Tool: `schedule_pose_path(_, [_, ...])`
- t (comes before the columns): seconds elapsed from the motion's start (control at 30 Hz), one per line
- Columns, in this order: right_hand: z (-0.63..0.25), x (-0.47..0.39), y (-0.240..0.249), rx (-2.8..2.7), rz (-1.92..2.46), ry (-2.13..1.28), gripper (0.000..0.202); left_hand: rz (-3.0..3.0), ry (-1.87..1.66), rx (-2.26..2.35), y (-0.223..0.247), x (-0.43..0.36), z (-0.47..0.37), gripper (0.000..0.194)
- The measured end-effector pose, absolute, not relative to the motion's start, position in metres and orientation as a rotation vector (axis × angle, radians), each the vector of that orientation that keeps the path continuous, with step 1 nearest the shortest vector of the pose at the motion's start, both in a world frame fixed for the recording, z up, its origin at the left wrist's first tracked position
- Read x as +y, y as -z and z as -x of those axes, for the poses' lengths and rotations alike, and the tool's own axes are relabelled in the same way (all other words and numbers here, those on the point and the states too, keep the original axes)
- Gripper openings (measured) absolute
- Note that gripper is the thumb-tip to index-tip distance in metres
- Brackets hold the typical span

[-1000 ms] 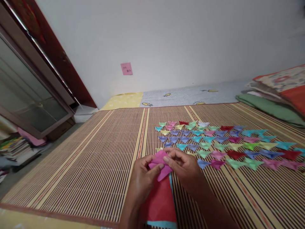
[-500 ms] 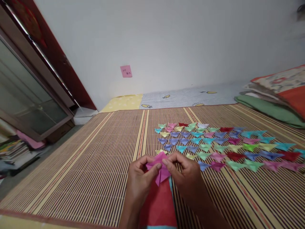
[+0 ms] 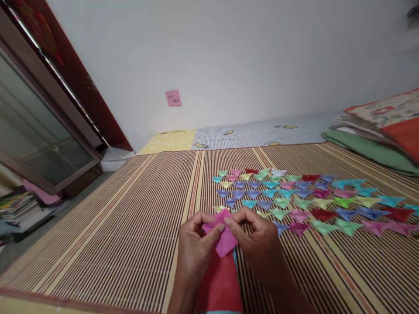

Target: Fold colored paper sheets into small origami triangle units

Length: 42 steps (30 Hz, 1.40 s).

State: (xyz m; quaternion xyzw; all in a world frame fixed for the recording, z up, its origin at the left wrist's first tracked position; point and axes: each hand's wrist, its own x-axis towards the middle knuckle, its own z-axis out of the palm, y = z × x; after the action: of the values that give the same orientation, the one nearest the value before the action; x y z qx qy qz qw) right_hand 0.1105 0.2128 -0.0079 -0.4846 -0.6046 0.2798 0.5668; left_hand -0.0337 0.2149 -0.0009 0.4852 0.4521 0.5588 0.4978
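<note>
A partly folded pink paper [image 3: 226,241] is held between both hands, low in the middle of the view. My left hand [image 3: 198,240] pinches its left side, thumb on top. My right hand [image 3: 253,235] pinches the upper right side with thumb and fingers. The two thumb tips nearly meet over the paper. Below them lies a red item with light blue edges [image 3: 219,281], partly hidden by the hands. Rows of small folded papers in many colours [image 3: 288,192] lie on the striped mat [image 3: 131,226], beyond and to the right of my hands.
Folded fabrics, with a green one [image 3: 373,152] at the bottom, are stacked at the right. A pink note [image 3: 173,98] is on the wall. Patterned cloth [image 3: 248,133] runs along the mat's far edge. At the left are a glass-panelled door [image 3: 42,126] and stacked books [image 3: 19,207].
The lower part of the pink paper now shows as one broad flap instead of narrow, split points. Both hands have shifted slightly, the left one a little to the right.
</note>
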Motion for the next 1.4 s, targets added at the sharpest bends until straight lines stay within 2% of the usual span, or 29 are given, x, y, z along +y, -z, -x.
schedule_pose_path(0.83, [-0.1109, 0.2147, 0.0109, -1.319, 1.142, -0.722, 0.026, -1.075, -1.373, 0.982, 0.0069, 0.2167, 0.0299, 0.028])
schedule_pose_path(0.93, [-0.1113, 0.2162, 0.0116, -1.226, 1.123, -0.843, 0.015, -1.083, -1.375, 0.985, 0.0067, 0.2157, 0.0298, 0.029])
schedule_pose_path(1.07, [-0.1146, 0.2173, 0.0101, -1.228, 1.041, -1.063, 0.014, -1.068, -1.355, 0.987, 0.0049, 0.216, 0.0301, 0.029])
schedule_pose_path(1.13, [-0.116, 0.2169, 0.0086, -1.283, 1.037, -1.049, 0.013, -1.041, -1.326, 0.965, 0.004, 0.2175, 0.0307, 0.029])
schedule_pose_path(1.23, [-0.1162, 0.2155, 0.0064, -1.301, 1.066, -0.979, 0.016, -0.97, -1.279, 0.967, 0.0024, 0.22, 0.0317, 0.043])
schedule_pose_path(1.4, [-0.1166, 0.2143, 0.0042, -1.307, 1.085, -0.848, 0.018, -0.933, -1.178, 0.984, 0.0017, 0.2203, 0.0331, 0.03])
